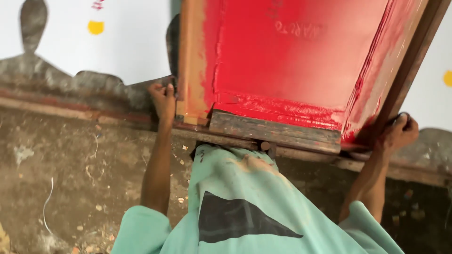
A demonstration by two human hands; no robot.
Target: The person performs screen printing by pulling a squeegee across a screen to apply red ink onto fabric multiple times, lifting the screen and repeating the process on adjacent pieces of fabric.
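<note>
I look down and see a big wooden frame [301, 66] with a screen full of wet red paint. It lies on a long white table [127, 47], at the near edge, and it runs off the top of the view.

My left hand [163, 99] is curled tight around the near left corner of the frame. The fingers wrap the wood side bar there. My right hand [399, 131] is closed on the near right corner of the frame, with the thumb up on top of the dark wood. So both hands hold the frame, one at each near corner.

Along the near side of the frame lies a flat, worn wooden bar [275, 131]. It touches the red paint, and thick red paint is piled up just behind it.

The near edge of the table is grey and rough, with old paint stuck on it. On the white top I see a yellow dot [95, 27] near the far left, well apart from the frame. Another yellow spot [447, 78] sits at the right edge of the view.

I wear a light green shirt [245, 202] with a dark shape on it. My belly is pressed up close to the table edge. Under the table is a dirty floor [70, 188] with small scraps and bits of thread.
</note>
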